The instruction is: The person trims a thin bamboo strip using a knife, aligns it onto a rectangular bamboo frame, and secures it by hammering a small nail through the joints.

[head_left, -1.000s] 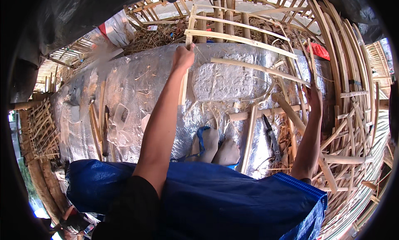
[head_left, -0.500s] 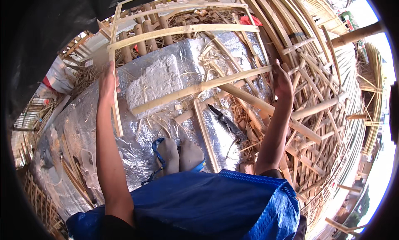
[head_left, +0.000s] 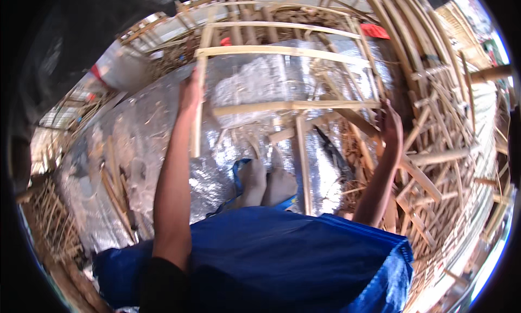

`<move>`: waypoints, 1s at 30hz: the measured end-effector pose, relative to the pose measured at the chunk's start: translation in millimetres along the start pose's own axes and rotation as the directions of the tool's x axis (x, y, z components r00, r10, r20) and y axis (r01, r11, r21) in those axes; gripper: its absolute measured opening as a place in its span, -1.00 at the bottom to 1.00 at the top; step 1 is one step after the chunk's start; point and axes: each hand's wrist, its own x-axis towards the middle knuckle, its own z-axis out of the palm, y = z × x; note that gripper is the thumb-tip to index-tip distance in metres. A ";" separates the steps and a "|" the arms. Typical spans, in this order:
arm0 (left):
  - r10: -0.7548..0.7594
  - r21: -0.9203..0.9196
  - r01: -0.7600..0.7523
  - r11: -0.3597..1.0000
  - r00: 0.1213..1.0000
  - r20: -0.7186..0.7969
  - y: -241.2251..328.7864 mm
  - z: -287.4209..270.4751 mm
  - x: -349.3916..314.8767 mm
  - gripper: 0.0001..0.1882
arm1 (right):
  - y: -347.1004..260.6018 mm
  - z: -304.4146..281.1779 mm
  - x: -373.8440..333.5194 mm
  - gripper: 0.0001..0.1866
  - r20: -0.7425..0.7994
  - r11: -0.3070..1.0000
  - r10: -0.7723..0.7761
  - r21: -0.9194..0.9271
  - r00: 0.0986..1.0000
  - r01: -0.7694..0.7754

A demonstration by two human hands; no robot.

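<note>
A ladder-like frame of pale split-bamboo strips (head_left: 287, 51) is held up in front of me, with several crosspieces between two side rails. My left hand (head_left: 190, 93) is closed round the left rail, some fingers hidden behind it. On the other side, my right hand (head_left: 391, 123) grips the frame's lower right corner, its fingers pointing up. The lowest bamboo slat (head_left: 296, 105) meets the right rail beside that hand. Its left end stops short of the left rail. Behind the frame lies a rough white block (head_left: 249, 88).
Crinkled silver sheeting (head_left: 146, 145) covers the ground. A black knife (head_left: 332, 149) lies near my feet (head_left: 266, 183), beside an upright-looking bamboo strip (head_left: 303, 172). Blue sheet material (head_left: 282, 253) covers my lap. Bamboo latticework (head_left: 434, 150) stands at right; long poles (head_left: 401, 36) rise behind.
The view has swung left, so everything sits farther right in it. The frame now appears more level, and both hands still hold it.
</note>
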 end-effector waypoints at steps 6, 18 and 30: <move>0.008 0.021 -0.006 1.000 0.998 -0.058 7.7 1.8 -9.8 -0.33 | 6.0 7.3 5.3 -0.62 -0.068 0.998 -0.034 -0.058 0.997 0.031; -0.040 -0.635 0.055 0.770 0.998 0.038 4.1 -4.8 -9.4 0.02 | 6.2 15.5 5.9 -0.54 -0.028 0.925 -0.198 -0.336 0.980 0.177; 0.204 0.117 -0.189 0.975 0.970 -0.134 2.7 10.5 -29.0 -0.30 | 1.3 7.7 6.0 -0.64 0.149 0.998 0.061 0.025 0.987 -0.065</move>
